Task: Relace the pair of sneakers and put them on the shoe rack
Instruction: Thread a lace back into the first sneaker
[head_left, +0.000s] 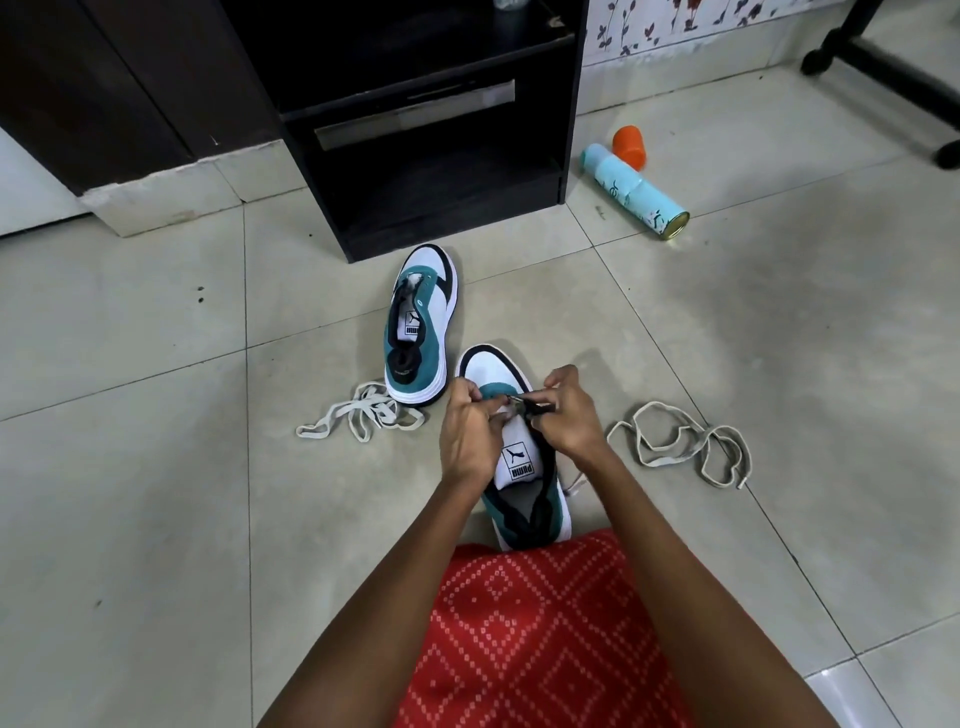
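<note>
Teal suede, white leather and black trim make up both sneakers, which are seen on the pale tiled floor (156, 467). The near sneaker (514, 462) is placed at the centre of the frame, toe pointing away, its heel just beside a red patterned garment (535, 639) at the bottom. Its eyelet area is worked on by both hands. The left hand (470, 431) is held with fingers curled, pinching at the left edge of the opening above the tongue. The right hand (569, 415) is closed in a pinch on the dark right edge of the same opening. Whether a lace tip is also held between the fingertips cannot be told. A thin pale strand (574, 483) is seen hanging at the shoe's right side.

The far sneaker (421, 327) is set up and to the left of the first, unlaced, toe towards the shoe rack (431, 130), a black open-shelved unit at the upper centre of the frame. One loose off-white lace (358, 418) is piled at this shoe's heel, left of the hands. A second loose lace (680, 441) is spread on the tiles to the right of the hands, apart from both shoes.

In the upper right, a teal spray can (634, 192) is laid on its side, with an orange cap (629, 145) just beside it. A black chair base (883, 57) is seen in the far upper right corner, and a dark cabinet (104, 78) in the upper left.
</note>
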